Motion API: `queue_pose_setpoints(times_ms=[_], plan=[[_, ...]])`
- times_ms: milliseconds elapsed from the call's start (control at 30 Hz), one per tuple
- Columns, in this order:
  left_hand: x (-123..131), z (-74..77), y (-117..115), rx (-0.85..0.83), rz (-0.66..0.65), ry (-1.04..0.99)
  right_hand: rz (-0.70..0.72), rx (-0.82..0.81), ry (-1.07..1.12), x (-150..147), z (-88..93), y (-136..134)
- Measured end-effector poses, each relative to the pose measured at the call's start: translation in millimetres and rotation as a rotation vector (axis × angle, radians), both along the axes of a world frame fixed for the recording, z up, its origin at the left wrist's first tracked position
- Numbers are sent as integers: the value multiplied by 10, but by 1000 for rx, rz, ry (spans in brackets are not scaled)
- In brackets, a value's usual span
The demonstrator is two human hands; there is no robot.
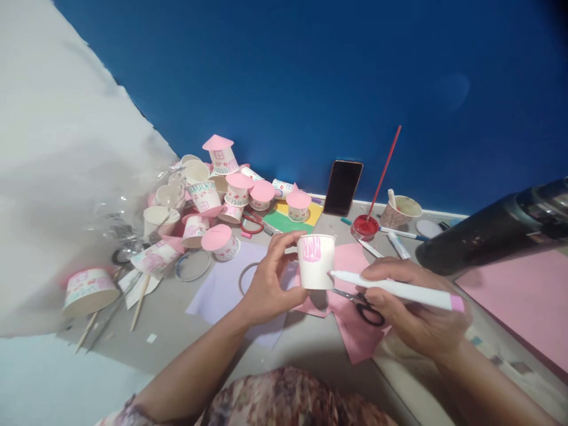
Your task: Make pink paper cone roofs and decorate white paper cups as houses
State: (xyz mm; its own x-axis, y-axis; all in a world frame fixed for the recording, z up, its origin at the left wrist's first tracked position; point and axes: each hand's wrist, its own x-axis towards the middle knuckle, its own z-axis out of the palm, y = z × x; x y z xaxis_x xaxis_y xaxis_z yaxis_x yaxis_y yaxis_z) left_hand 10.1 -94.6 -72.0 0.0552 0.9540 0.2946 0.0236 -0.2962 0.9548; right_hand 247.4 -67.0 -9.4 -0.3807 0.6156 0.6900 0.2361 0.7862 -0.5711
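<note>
In the head view, I am holding a white paper cup upright near the middle of the frame, pink scribble showing just under its rim. My left hand is curving around the cup's left side, index finger near the rim and thumb by the base, opened about as wide as the cup. My right hand is pinching a white marker between thumb and fingers; its tip is meeting the cup's lower right edge in the picture, though I cannot tell whether it is touching. Scissors are lying partly behind my right fingers, over pink paper whose corner is pointing down. At lower left, grey tabletop is showing, leaving room below the roofed cups, which are ending left of my left hand. At right, a dark tube is slanting in from the frame's edge, narrowing the room above my right hand.
</note>
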Motion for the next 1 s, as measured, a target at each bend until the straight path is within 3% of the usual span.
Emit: queue_pose_setpoints(times_ms=[1000], plan=[[22,-11,-4,-11,-23,-34,19,47,-38,-10,38,14]])
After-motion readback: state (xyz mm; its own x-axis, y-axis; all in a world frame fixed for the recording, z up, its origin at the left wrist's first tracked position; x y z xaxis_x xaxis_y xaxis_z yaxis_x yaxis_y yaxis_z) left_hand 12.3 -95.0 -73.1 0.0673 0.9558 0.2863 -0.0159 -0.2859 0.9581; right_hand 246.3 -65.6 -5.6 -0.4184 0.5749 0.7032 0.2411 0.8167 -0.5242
